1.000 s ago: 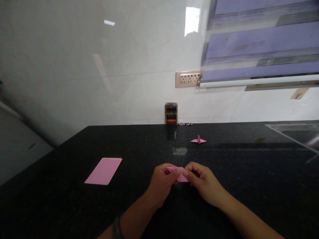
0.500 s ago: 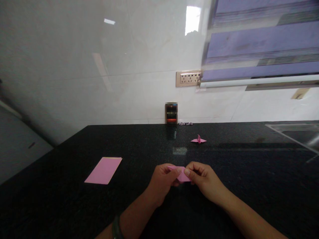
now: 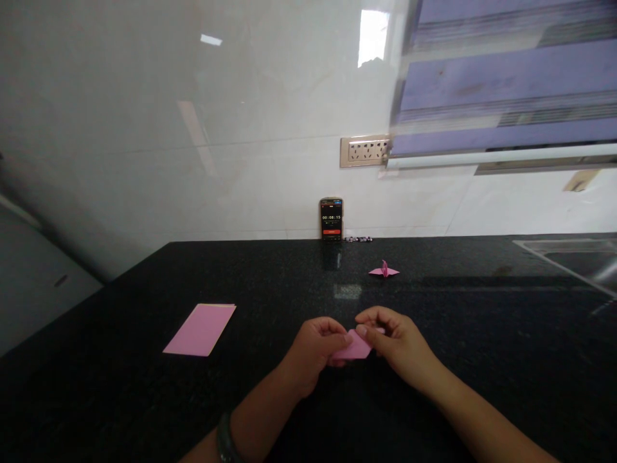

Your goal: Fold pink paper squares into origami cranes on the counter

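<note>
Both my hands pinch a small folded pink paper piece (image 3: 355,346) just above the black counter (image 3: 289,276). My left hand (image 3: 313,350) grips its left end with thumb and fingers closed. My right hand (image 3: 395,344) holds the right end, fingers curled over the paper. Part of the paper is hidden between the fingers. A finished pink folded paper figure (image 3: 384,271) rests farther back on the counter. A stack of flat pink sheets (image 3: 200,329) lies to the left.
A phone (image 3: 331,218) showing a timer leans against the white tiled wall at the back of the counter, with a small dark item (image 3: 358,239) beside it. A socket plate (image 3: 364,152) sits on the wall. A sink edge (image 3: 569,254) is at the far right.
The pink paper has been turned between my fingers, so more of its flat face shows now. My right hand's fingers have lifted slightly. The other objects have stayed put.
</note>
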Demonstrator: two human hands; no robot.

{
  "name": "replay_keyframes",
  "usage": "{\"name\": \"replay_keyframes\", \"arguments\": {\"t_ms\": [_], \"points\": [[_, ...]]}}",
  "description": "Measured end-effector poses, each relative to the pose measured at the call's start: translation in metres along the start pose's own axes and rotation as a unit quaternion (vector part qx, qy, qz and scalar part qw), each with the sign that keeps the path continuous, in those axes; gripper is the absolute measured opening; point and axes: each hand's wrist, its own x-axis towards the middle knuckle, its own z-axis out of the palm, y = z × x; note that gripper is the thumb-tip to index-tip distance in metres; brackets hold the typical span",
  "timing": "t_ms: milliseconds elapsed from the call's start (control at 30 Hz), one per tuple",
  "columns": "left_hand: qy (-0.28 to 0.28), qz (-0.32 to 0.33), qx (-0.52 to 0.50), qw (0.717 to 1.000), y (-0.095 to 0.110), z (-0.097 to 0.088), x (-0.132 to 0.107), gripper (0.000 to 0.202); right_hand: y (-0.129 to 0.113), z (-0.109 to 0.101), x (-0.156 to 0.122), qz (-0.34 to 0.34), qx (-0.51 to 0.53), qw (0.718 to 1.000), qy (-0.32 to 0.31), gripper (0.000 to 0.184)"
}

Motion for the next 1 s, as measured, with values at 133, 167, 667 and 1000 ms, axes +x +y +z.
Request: {"name": "replay_keyframes", "arguments": {"t_ms": [133, 167, 667, 1000], "points": [[-0.071, -0.020, 0.020, 0.997, -0.0021, 0.0017, -0.0027, 0.019, 0.0045, 0.0032, 0.0010, 0.008, 0.038, 0.999, 0.036, 0.020], [-0.087, -0.020, 0.031, 0.996, -0.0023, 0.0024, -0.0035, 0.020, 0.0049, 0.0040, 0.0007, 0.007, 0.043, 0.998, 0.034, 0.021], [0.029, 0.062, -0.045, 0.997, -0.0019, -0.0002, 0.0025, 0.022, -0.0032, 0.0041, -0.0028, -0.073, -0.122, 0.985, 0.095, 0.016], [0.068, 0.103, 0.044, 0.991, -0.0024, 0.0014, 0.0028, 0.024, -0.0023, 0.0061, -0.0040, -0.129, -0.131, 0.980, 0.074, 0.022]]}}
